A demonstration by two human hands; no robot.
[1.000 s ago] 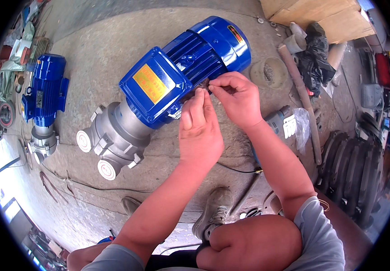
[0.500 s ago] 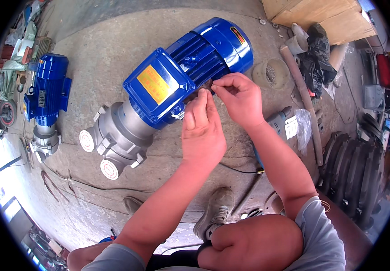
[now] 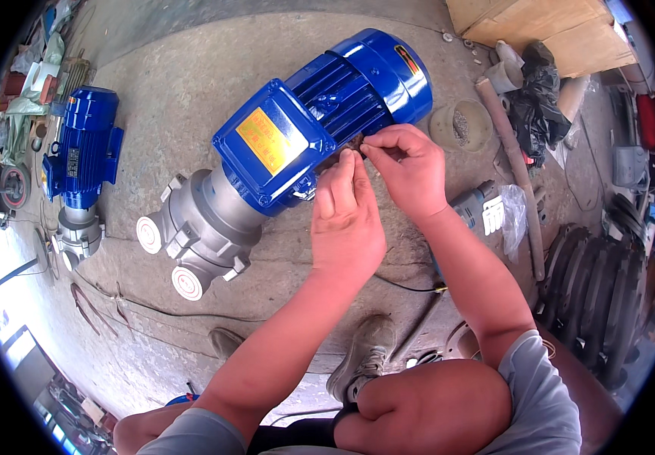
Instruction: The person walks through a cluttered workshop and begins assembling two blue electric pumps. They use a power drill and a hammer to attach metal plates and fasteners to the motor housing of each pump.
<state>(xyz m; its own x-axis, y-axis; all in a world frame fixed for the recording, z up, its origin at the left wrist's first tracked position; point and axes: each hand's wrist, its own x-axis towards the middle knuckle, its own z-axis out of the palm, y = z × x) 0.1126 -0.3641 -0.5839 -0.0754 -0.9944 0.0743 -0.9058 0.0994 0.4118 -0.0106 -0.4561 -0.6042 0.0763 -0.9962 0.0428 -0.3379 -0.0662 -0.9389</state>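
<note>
Both hands meet at the side of the big blue electric motor (image 3: 320, 129) on the concrete floor (image 3: 191, 76), the left hand (image 3: 346, 220) with fingers flat, the right hand (image 3: 407, 171) pinching something small there, probably wiring work needing fine, steady fingers.

A repair workshop is shown: blue motor pumps (image 3: 297, 144) are laid on a bare concrete floor (image 3: 175, 83), with tyres (image 3: 593, 296), crates (image 3: 547, 26) and scattered tools.

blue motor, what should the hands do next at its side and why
Probably keep both hands at the same spot: the left hand and right hand meet fingertip to fingertip beside the blue motor, pinching something too small to identify.
</note>
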